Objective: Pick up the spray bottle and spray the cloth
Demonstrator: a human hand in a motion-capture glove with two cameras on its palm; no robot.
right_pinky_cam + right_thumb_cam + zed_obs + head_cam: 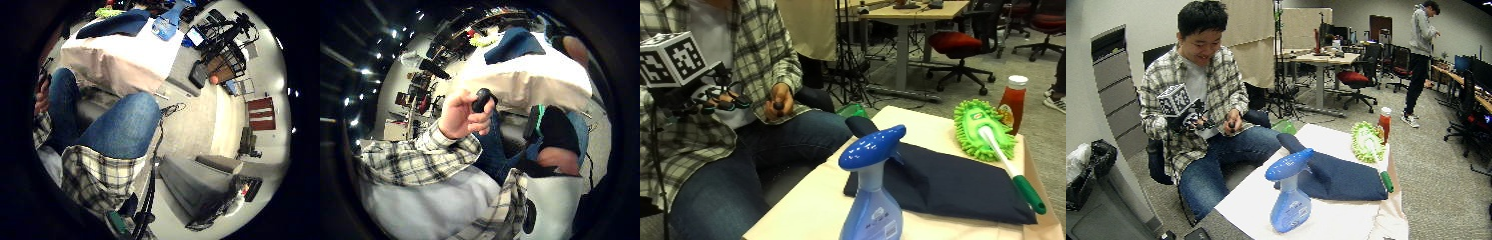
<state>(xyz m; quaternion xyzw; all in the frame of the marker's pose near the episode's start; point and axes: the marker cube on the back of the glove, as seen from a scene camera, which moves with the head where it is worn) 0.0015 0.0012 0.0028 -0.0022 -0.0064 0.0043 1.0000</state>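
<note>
Before the pickup: spray bottle [871, 200] untouched beside cloth [946, 185].
Gloved right hand [710, 100] near chest, fingers loosely curled, holding nothing; next, reaching to the bottle's neck.

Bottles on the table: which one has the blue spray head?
The spray bottle at the table's near edge, translucent blue. The other, a red sauce bottle with a white cap, stands behind the green duster.

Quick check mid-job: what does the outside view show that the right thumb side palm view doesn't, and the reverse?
Only the outside view shows the spray bottle standing untouched on the table, the green duster, the ketchup bottle and the gloved right hand held up at the chest. Only the thumb side palm view shows room lights and shelving behind the person. Both show the dark blue cloth and the bare hand holding a small black object.
</note>
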